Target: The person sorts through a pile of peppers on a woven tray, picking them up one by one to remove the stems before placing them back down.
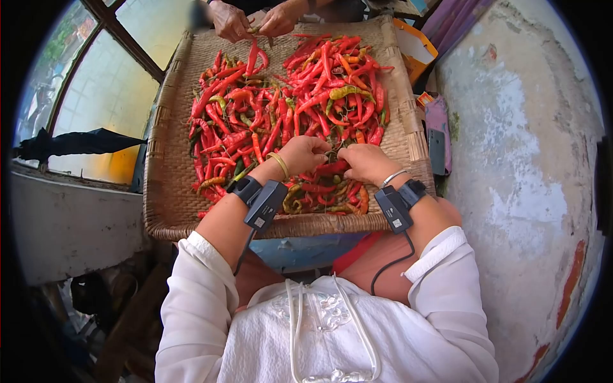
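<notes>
A heap of chili peppers [236, 102], mostly red with some green and orange, lies in a woven basket tray [167, 159]. Over its near part, my left hand [305, 155] is closed, fingertips pinched together near a dark stem; what they grip is hidden. Close beside it, my right hand [368, 164] has its fingers curled against a red chili pepper [332, 168], which lies between the two hands. Below my hands are smaller red, orange and greenish-yellow peppers [319, 195].
Across the tray, a co-worker's hands [255, 22] hold peppers above the far edge. At left stand a window [96, 83] and a folded dark umbrella [89, 143]. A phone [437, 152] and a pink pouch [440, 124] sit right of the tray, beside a peeling wall [511, 153].
</notes>
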Demonstrator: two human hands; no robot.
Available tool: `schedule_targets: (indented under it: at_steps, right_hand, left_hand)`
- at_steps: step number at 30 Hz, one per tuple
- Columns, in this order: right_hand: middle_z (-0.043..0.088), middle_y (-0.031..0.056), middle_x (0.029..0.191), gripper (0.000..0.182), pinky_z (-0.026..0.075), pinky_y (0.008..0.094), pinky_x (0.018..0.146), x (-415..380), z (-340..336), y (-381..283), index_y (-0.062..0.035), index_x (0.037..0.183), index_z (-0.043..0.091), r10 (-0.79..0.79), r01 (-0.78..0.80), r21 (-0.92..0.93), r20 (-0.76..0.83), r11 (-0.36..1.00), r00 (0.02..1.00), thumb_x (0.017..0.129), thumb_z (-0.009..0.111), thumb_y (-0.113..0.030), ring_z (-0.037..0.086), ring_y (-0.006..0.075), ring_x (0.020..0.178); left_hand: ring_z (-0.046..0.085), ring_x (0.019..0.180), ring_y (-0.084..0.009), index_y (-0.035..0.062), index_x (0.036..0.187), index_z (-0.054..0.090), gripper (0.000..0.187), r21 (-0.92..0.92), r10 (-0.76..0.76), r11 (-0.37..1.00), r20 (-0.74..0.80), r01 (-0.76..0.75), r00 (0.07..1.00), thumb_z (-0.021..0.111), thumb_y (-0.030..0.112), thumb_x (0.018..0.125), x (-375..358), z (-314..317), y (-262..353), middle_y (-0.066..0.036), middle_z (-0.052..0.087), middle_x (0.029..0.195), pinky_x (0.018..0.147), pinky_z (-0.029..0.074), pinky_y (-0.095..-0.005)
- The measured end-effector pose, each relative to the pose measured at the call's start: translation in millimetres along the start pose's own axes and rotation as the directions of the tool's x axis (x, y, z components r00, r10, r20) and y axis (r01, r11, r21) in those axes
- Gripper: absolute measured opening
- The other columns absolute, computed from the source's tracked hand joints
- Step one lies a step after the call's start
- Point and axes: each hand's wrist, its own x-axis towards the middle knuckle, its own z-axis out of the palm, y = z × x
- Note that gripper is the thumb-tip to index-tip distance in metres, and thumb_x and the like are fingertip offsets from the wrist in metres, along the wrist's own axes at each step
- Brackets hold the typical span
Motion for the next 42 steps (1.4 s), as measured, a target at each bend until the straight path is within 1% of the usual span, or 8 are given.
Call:
schedule_targets:
  at_steps: [5,12,16,25,31,35,40,42]
  right_hand:
    - [0.059,0.0148,0.082,0.023,0.045,0.0399,0.073,-1.1,-8.5,0.5,-0.0051,0.086,0.061,-0.022,0.018,-0.049,-0.082,0.999,0.996,0.068,0.062,-0.020,0.057,0.0318,0.084]
    - [0.055,0.0011,0.064,0.021,0.043,0.0231,0.048,-1.6,-26.8,-15.8,-0.0002,0.090,0.058,0.168,-0.107,0.789,0.005,0.605,0.986,0.081,0.055,-0.018,0.052,0.0072,0.052]
    - [0.055,0.0000,0.063,0.021,0.042,0.0221,0.048,2.1,-21.6,-15.2,0.0009,0.091,0.058,0.162,-0.090,0.832,0.000,0.548,0.987,0.082,0.053,-0.017,0.053,0.0071,0.052]
    - [0.058,0.0150,0.085,0.026,0.045,0.0373,0.073,0.3,-20.8,-14.0,-0.0022,0.093,0.060,0.070,0.130,0.439,-0.411,0.889,0.909,0.074,0.060,-0.020,0.056,0.0311,0.083]
    - [0.059,0.0161,0.083,0.021,0.045,0.0413,0.072,0.4,-2.7,-2.4,-0.0035,0.084,0.060,-0.011,0.011,0.006,-0.074,1.000,0.997,0.072,0.061,-0.021,0.057,0.0322,0.082]
    - [0.060,0.0161,0.080,0.020,0.046,0.0421,0.071,2.4,9.4,-0.3,-0.0033,0.082,0.060,0.012,-0.011,-0.085,0.013,0.996,1.000,0.070,0.062,-0.019,0.058,0.0329,0.081]
    - [0.060,0.0162,0.080,0.017,0.046,0.0410,0.071,2.9,5.4,-6.8,-0.0047,0.079,0.061,0.004,0.016,-0.134,0.142,0.991,0.990,0.069,0.060,-0.017,0.058,0.0323,0.081]
    - [0.060,0.0150,0.077,0.018,0.045,0.0413,0.069,-0.8,-5.0,-10.5,-0.0048,0.079,0.060,0.041,-0.031,-0.084,0.128,0.996,0.991,0.069,0.061,-0.020,0.058,0.0324,0.079]
  left_hand:
    - [0.055,0.059,-0.0073,0.0022,0.118,0.047,0.037,0.017,0.016,1.000,0.099,-0.018,0.995,0.056,0.011,0.083,-1.6,0.0,-1.3,-0.003,0.058,0.077,0.052,0.047,-0.0228]
    - [0.055,0.059,-0.0097,-0.0001,0.133,0.021,0.078,-0.546,0.026,0.832,-0.145,-0.102,0.989,0.064,0.035,0.078,-0.3,-5.6,0.5,-0.006,0.054,0.087,0.050,0.045,-0.0234]
    - [0.055,0.056,-0.0082,0.0022,0.122,0.038,0.054,-0.566,0.024,0.824,-0.008,-0.024,1.000,0.058,0.033,0.082,-7.5,-2.1,6.6,-0.001,0.055,0.077,0.048,0.044,-0.0211]
    - [0.057,0.058,-0.0069,0.0083,0.098,0.060,0.026,-0.438,-0.058,0.899,-0.182,-0.028,0.982,0.051,0.030,0.087,-1.6,-28.4,13.6,0.001,0.060,0.073,0.048,0.045,-0.0206]
    - [0.058,0.064,-0.0135,0.0057,0.090,0.046,0.031,-0.844,-0.161,0.345,-0.484,-0.410,0.860,0.046,0.037,0.088,-2.2,-66.6,-2.7,-0.005,0.055,0.082,0.054,0.050,-0.0256]
    - [0.057,0.067,-0.0138,0.0038,0.128,0.033,0.052,-0.684,-0.166,0.722,-0.323,-0.109,0.932,0.048,0.031,0.087,4.0,-43.2,-13.4,-0.009,0.052,0.108,0.058,0.048,-0.0257]
    - [0.057,0.086,-0.0176,0.0033,0.134,0.022,0.060,-0.670,0.148,0.613,-0.423,-0.418,0.894,0.055,0.010,0.084,9.0,-19.0,2.1,-0.011,0.047,0.118,0.072,0.049,-0.0280]
    - [0.058,0.082,-0.0138,0.0032,0.127,0.035,0.049,-0.306,0.283,0.842,-0.449,-0.443,0.848,0.055,0.009,0.083,10.2,-18.1,-1.9,-0.009,0.051,0.112,0.068,0.049,-0.0262]
